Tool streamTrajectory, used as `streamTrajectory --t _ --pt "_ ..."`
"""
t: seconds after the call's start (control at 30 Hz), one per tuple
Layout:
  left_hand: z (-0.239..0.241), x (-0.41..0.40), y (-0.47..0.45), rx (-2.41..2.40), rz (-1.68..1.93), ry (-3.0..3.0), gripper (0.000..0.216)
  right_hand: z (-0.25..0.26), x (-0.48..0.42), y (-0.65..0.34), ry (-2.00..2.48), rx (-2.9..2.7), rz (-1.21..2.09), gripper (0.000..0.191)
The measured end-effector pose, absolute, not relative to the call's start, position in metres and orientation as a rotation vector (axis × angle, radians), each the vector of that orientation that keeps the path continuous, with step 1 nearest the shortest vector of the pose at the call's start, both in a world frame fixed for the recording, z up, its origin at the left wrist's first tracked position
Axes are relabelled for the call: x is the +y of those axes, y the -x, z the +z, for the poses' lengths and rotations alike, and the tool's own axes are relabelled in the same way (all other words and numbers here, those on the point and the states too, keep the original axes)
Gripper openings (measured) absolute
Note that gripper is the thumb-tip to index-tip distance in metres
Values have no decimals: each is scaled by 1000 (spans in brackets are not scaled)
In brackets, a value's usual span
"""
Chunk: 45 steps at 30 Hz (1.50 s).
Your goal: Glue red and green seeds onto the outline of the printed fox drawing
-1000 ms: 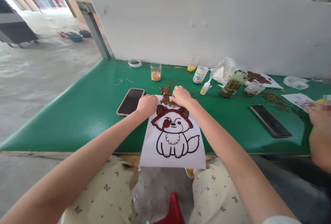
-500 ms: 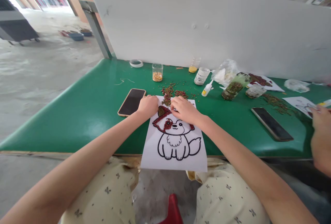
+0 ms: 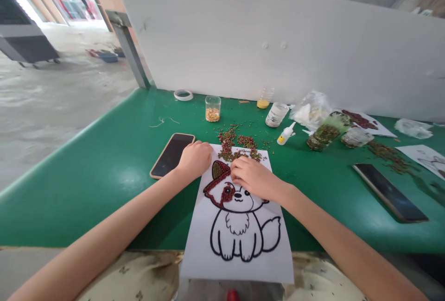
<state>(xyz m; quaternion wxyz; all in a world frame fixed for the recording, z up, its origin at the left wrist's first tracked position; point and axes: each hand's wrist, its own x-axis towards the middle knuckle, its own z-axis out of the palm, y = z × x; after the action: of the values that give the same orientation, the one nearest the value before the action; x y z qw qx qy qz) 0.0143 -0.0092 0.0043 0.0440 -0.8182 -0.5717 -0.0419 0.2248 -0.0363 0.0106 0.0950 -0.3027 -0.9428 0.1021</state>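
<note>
A white sheet (image 3: 194, 245) with a black-outlined cartoon animal hangs partly over the table's front edge. Red seeds fill the face patch and head side; greenish seeds fill an ear. My left hand (image 3: 196, 158) rests at the sheet's upper left edge beside a phone (image 3: 168, 155), its fingers curled and their tips hidden. Across the animal's head lies my right hand (image 3: 255, 178), fingers bent together over the drawing; whatever they pinch is hidden. Just beyond the hands, loose red and green seeds (image 3: 227, 139) are heaped on the sheet's top edge and the table.
Behind the seeds stand a cup of corn kernels (image 3: 212, 115), a white-wrapped cup (image 3: 277, 115) and a glue bottle (image 3: 286, 134). To the right are a tipped container of green seeds (image 3: 327, 132), a plastic bag (image 3: 311, 109), and another phone (image 3: 389, 192). A white panel (image 3: 243, 37) borders the back.
The view has shifted, so the table and sheet sit lower and nearer. My hands stay at about the same places on the sheet. Another person's hand at the right has left view.
</note>
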Motion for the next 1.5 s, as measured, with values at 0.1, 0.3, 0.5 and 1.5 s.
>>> streamTrajectory --t 0.1,0.3,0.5,1.5 --pt "2 -7 -11 -1758 -233 2529 33 7 -35 -229 845 -2760 420 11" --pt "-2 -9 -12 -1760 -228 2537 33 2 -32 -235 797 -2704 491 17" --pt "-7 -12 -12 -1729 -233 2533 33 -8 -37 -233 748 -2661 399 16" --pt "-7 -14 -13 -1740 -239 2526 36 -7 -38 -234 686 -2761 300 22"
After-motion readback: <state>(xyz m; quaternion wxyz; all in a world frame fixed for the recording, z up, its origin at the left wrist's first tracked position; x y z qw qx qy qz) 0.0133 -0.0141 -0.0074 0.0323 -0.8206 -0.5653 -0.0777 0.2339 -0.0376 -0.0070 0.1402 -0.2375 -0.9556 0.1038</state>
